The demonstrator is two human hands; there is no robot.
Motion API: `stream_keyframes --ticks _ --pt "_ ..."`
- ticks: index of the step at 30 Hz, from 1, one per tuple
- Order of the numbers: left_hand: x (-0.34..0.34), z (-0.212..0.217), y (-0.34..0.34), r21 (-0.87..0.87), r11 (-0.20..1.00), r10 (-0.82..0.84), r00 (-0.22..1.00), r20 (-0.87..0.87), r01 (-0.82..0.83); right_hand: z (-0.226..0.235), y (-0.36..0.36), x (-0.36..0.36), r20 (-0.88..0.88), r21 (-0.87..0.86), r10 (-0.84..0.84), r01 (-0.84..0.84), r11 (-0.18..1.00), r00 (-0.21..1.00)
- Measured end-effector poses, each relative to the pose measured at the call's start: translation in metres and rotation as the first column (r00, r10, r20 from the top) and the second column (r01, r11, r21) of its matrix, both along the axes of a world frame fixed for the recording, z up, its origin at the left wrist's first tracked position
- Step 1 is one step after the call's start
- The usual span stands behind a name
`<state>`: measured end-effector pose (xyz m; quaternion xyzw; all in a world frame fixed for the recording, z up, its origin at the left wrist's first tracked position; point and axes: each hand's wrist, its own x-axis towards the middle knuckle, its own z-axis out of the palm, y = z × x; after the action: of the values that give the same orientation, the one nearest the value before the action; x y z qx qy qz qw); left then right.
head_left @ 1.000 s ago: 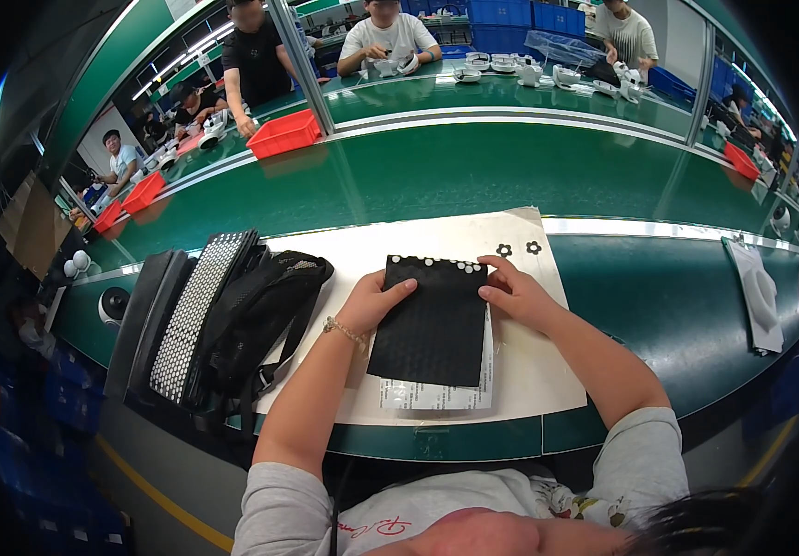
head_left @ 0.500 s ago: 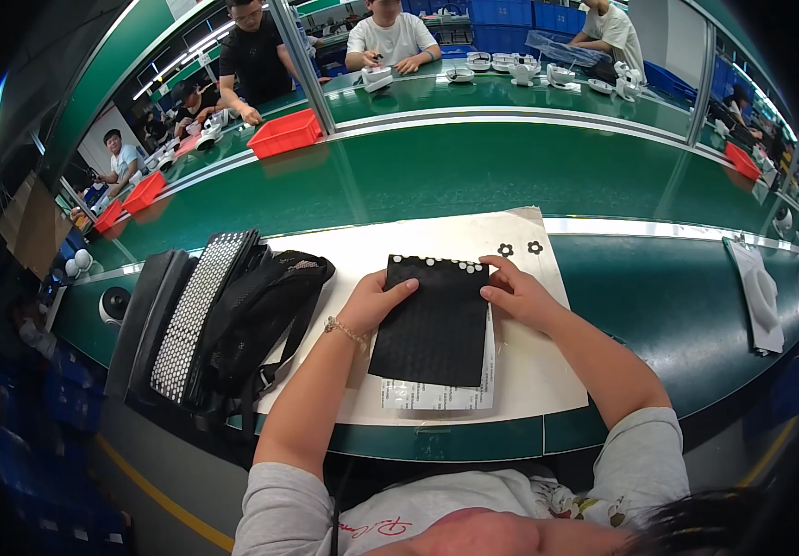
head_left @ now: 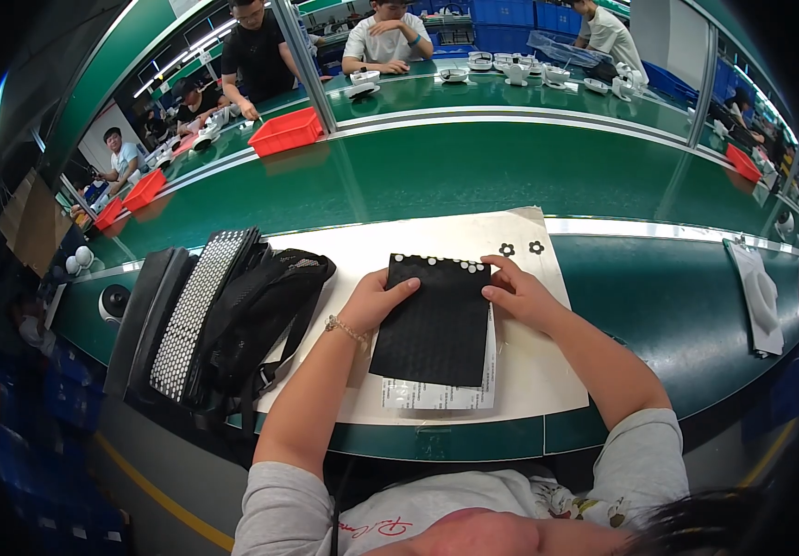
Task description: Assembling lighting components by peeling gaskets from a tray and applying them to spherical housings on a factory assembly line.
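A black sheet (head_left: 432, 324), dotted with round white spots along its far edge, lies between my hands over the white board (head_left: 547, 371). White printed backing paper (head_left: 441, 397) sticks out beneath its near end and right side. My left hand (head_left: 376, 298) grips the sheet's left edge, thumb on top and the other fingers hidden underneath. At the far right corner, my right hand (head_left: 524, 296) pinches the sheet between thumb and index finger. Two small black flower-shaped pieces, a left one (head_left: 507, 250) and a right one (head_left: 536, 247), lie on the board beyond my right hand.
Left of the board are black flat sheets (head_left: 144, 315), a white-dotted strip (head_left: 197, 315) and a black mesh bag (head_left: 265, 306). A plastic-wrapped white part (head_left: 756, 296) lies far right. Across the green bench, co-workers sit behind a red bin (head_left: 286, 132) and white devices (head_left: 515, 69).
My hands and the black sheet have hardly moved. Across the bench, the co-worker in white has raised one forearm and leaned forward.
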<state>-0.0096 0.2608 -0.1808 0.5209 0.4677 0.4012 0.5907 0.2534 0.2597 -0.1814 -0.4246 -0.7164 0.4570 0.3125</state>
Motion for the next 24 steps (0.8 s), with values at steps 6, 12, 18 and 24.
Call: stream_keyframes --ticks 6,12,18,24 --pt "0.0 -0.0007 0.0003 -0.002 1.0 0.001 1.0 0.006 -0.001 -0.0014 0.0007 0.0008 -0.009 0.003 0.006 -0.006 1.0 1.0" --pt "-0.0011 -0.0018 0.0009 0.004 1.0 0.002 1.0 -0.003 -0.002 -0.0021 0.0017 0.0008 -0.004 0.011 0.009 -0.009 1.0 1.0" --pt "-0.0012 -0.0019 0.0015 -0.003 1.0 -0.008 1.0 -0.004 0.008 -0.0008 0.0005 0.0007 -0.001 0.01 0.004 -0.004 1.0 1.0" --pt "0.0003 0.0029 -0.0013 0.001 1.0 -0.017 1.0 0.01 0.017 0.0013 -0.0002 0.0005 0.005 -0.004 0.004 -0.004 1.0 1.0"
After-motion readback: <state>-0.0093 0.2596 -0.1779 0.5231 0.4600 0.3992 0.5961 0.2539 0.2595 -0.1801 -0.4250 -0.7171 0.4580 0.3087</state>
